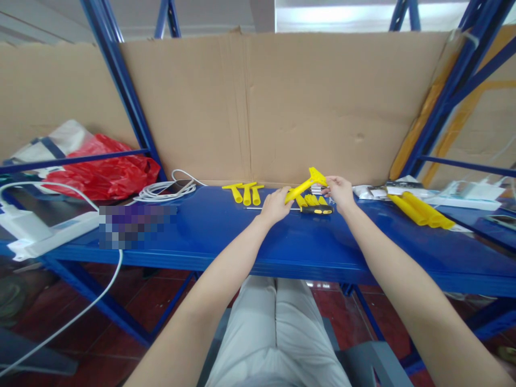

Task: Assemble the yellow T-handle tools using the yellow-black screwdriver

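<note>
A yellow T-shaped plastic scraper is held tilted above the blue table, its wide head up and to the right. My left hand is closed around the lower end of its handle. At the head, the fingers of my right hand are pinched together against its right side; any small part between them is hidden. Below lies a screwdriver with a black and yellow grip, its shaft pointing left. Several yellow pieces lie just behind the screwdriver. Three more yellow T-shaped scrapers are lined up left of my left hand.
The blue table backs onto a cardboard panel. Yellow tubes lie at right beside a white power strip. To the left are a coiled white cable, a red plastic bag and another power strip.
</note>
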The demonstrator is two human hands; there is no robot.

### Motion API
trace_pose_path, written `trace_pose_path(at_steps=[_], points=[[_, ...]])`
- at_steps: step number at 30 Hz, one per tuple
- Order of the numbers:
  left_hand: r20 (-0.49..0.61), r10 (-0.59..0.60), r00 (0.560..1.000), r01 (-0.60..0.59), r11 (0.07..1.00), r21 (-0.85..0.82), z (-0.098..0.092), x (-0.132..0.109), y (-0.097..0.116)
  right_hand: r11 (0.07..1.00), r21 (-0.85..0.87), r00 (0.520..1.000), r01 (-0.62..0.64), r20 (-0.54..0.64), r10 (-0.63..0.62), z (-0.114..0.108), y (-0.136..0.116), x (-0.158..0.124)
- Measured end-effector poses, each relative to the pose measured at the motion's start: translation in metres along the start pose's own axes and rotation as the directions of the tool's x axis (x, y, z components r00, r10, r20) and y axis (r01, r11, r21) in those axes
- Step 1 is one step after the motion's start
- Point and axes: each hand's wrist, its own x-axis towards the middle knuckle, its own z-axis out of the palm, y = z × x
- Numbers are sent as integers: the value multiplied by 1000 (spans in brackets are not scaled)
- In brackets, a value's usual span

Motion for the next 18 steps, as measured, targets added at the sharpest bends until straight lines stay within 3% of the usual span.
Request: trace_pose_path(at_steps=[9, 18], points=[[-51, -43, 998, 42, 999, -13, 4, 5, -3, 994, -61, 970, 90, 233, -73, 15, -3, -17], [-93, -69, 993, 68, 997, -21, 3, 5, -8, 960, -79, 823, 270, 536, -187, 22, 7, -19]])
